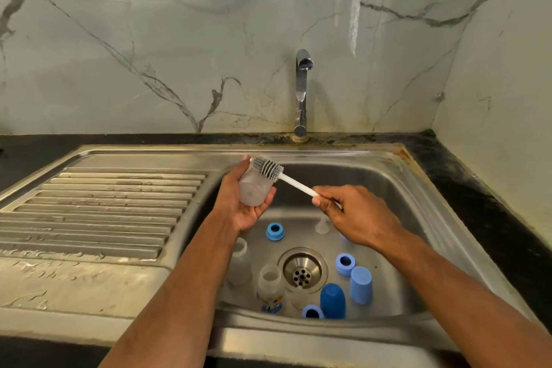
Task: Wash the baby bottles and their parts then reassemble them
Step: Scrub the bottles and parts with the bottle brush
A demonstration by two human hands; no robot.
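My left hand [239, 203] grips a clear baby bottle [254, 190] above the sink basin [397, 203], its base turned toward me. My right hand [352, 215] pinches the white handle of a bottle brush [270, 169]; its grey bristled head sits at the bottle's far end, outside the bottle. In the basin lie two more clear bottles [239, 263] [270, 287], a clear teat [322, 225], blue collar rings [275, 231] [345, 263] [312, 312], a dark blue cap [332, 300] and a light blue cap [361, 285].
The drain strainer [301, 270] sits mid-basin. A chrome tap [302, 92] stands behind the sink, with no water running. A ribbed steel drainboard [98, 206] lies to the left. Black countertop [466, 188] borders the sink, with marble-patterned walls behind and to the right.
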